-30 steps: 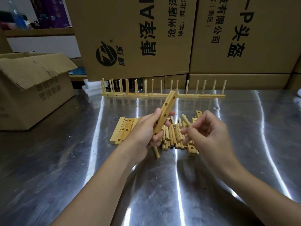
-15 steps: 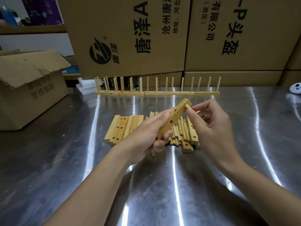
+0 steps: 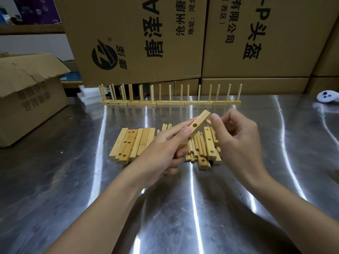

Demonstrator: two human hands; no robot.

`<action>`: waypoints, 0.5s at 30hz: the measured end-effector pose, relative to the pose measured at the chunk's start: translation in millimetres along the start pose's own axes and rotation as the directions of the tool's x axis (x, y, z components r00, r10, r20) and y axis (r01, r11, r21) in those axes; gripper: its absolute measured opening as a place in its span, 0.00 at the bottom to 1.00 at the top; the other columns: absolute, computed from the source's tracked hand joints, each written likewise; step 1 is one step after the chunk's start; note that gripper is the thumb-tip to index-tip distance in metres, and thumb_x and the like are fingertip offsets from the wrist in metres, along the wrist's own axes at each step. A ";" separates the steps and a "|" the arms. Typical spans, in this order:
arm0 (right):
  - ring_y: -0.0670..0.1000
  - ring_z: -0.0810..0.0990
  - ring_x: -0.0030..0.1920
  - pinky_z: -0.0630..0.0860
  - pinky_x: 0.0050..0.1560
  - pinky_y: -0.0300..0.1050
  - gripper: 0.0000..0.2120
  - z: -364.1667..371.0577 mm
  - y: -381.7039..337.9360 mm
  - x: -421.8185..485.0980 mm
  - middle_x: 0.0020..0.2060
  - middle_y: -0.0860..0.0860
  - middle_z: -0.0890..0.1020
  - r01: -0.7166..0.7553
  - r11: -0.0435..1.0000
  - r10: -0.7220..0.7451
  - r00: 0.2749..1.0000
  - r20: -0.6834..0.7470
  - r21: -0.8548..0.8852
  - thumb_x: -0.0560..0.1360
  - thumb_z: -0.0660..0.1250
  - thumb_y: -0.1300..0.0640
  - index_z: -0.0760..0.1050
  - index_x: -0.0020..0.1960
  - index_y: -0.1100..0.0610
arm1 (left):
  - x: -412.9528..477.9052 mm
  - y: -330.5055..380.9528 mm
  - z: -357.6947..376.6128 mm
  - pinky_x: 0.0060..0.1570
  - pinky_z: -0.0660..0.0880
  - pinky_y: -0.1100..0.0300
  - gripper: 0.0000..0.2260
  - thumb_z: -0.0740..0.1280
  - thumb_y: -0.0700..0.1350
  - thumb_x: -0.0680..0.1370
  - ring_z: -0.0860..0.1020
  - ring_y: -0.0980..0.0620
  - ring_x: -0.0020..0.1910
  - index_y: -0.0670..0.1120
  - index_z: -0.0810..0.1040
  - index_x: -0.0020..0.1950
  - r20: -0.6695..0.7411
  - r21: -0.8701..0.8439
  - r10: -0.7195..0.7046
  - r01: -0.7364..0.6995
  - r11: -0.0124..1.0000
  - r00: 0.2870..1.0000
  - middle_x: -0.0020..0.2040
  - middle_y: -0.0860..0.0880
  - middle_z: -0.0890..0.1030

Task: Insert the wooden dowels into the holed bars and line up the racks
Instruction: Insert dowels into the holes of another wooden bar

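Steel table (image 3: pixel 73 180) lies under both hands, loose stock (image 3: pixel 197 149) just beyond them. Holed bar (image 3: pixel 194 129) sits in the left hand (image 3: pixel 165 151), fingers and thumb curled round its near end. Its long axis rises from that palm up and rightward, far end meeting the right hand (image 3: pixel 236 140), holes facing the wearer. Right fingertips pinch a dowel (image 3: pixel 208 121), mostly hidden. Risk: the dowel enters askew and jams, or slips from the pinch

Warehouse: stacked shipping cartons (image 3: pixel 139 39)

Single head-worn wide-angle view, looking forward and down, close over the steel table (image 3: pixel 73 180), facing stacked cartons (image 3: pixel 275 66)
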State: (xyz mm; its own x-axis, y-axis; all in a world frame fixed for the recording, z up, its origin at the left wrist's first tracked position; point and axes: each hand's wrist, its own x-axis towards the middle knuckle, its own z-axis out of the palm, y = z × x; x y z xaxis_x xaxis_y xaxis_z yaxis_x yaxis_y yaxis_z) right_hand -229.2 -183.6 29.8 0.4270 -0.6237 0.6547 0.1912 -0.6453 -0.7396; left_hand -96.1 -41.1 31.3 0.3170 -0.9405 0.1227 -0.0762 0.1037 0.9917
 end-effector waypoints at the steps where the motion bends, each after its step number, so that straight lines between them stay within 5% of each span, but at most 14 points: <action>1: 0.63 0.73 0.31 0.68 0.29 0.55 0.20 -0.7 0.8 0.8 0.28 0.58 0.75 -0.007 1.000 0.007 1.000 0.001 0.008 0.84 0.69 0.48 0.70 0.37 0.56 | -0.1 -0.4 1.2 0.27 0.60 0.62 0.15 0.60 0.58 0.88 0.61 0.55 0.30 0.72 0.75 0.73 -0.004 0.017 0.010 -0.010 1.000 1.000 0.36 0.51 0.65; 6: 0.62 0.72 0.29 0.68 0.28 0.51 0.20 -0.6 6.5 3.3 0.29 0.60 0.76 -0.054 0.998 0.052 0.998 0.046 0.042 0.82 0.70 0.46 0.72 0.37 0.56 | -0.6 -0.8 3.2 0.26 0.61 0.62 0.15 0.60 0.57 0.88 0.62 0.56 0.30 0.72 0.74 0.73 -0.018 0.077 0.048 -0.046 0.996 0.999 0.35 0.52 0.65; 10: 0.48 0.73 0.26 0.68 0.29 0.39 0.17 -8.3 3.3 12.2 0.28 0.54 0.79 -0.047 0.996 0.039 0.993 0.109 0.073 0.83 0.70 0.46 0.75 0.38 0.53 | -2.1 0.0 8.4 0.29 0.66 0.60 0.14 0.59 0.56 0.88 0.68 0.53 0.29 0.70 0.75 0.72 -0.041 0.101 0.073 -0.069 0.993 0.996 0.36 0.49 0.72; 15: 0.44 0.73 0.26 0.67 0.28 0.36 0.13 -5.5 0.4 6.6 0.29 0.52 0.81 -0.054 0.998 0.045 0.961 0.272 0.023 0.85 0.67 0.47 0.78 0.44 0.50 | 3.0 -1.5 15.0 0.26 0.67 0.60 0.13 0.57 0.58 0.88 0.69 0.54 0.27 0.64 0.70 0.73 -0.114 0.130 0.081 -0.066 0.989 0.990 0.39 0.46 0.75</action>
State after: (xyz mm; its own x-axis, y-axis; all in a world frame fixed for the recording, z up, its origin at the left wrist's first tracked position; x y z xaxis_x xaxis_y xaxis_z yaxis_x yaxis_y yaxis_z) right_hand -231.2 -190.4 34.7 0.6597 -0.5087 0.5532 0.1884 -0.6007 -0.7770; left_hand -109.2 -49.0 29.6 0.4159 -0.8858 0.2061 -0.2188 0.1225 0.9681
